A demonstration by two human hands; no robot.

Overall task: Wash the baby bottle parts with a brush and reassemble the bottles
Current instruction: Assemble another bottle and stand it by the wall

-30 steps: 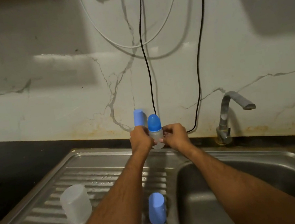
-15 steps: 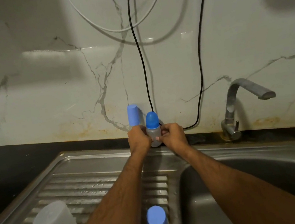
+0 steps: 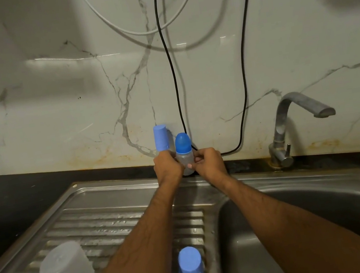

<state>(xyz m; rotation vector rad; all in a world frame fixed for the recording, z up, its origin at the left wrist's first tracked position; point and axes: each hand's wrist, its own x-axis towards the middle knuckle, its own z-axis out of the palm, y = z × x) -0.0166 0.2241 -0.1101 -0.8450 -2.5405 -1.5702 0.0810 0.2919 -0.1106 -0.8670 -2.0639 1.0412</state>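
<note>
steel sink (image 3: 117, 192), glossy marble wall (image 3: 54, 107)

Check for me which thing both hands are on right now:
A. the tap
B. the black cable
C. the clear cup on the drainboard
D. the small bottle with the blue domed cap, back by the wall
D: the left hand and right hand hold the clear body of the small bottle between them, at the wall.

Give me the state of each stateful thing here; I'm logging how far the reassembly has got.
Held bottle: upright, blue cap on, gripped by both hands.
Left hand: grips the bottle.
Right hand: pinches the bottle.
Second capped bottle: upright by the wall.
Near bottle: capped, on the drainboard.
Clear cup: inverted.
Tap: not running.
</note>
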